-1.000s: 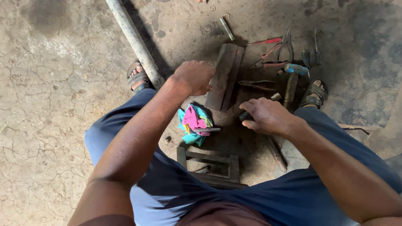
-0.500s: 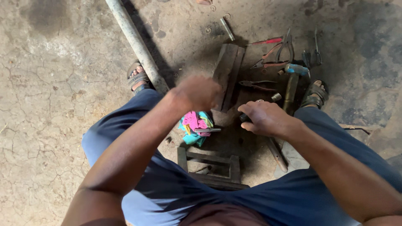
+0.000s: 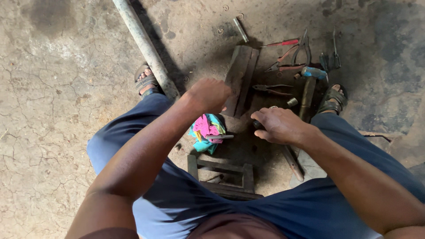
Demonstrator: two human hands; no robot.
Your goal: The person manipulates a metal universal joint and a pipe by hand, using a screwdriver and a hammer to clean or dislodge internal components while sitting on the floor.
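Since the blurred swing half a second ago the left hand (image 3: 209, 94) has come back up, fist curled shut, though what it grips is hidden; it hangs over the dark metal bar (image 3: 239, 79) on the floor; the right hand (image 3: 276, 125) rests low, fingers bent around a small dark piece (image 3: 258, 125), probably a punch; steadying that piece squarely and striking straight down would serve best; a colourful rag (image 3: 207, 131) lies just beside; a hammer (image 3: 308, 86) lies apart.
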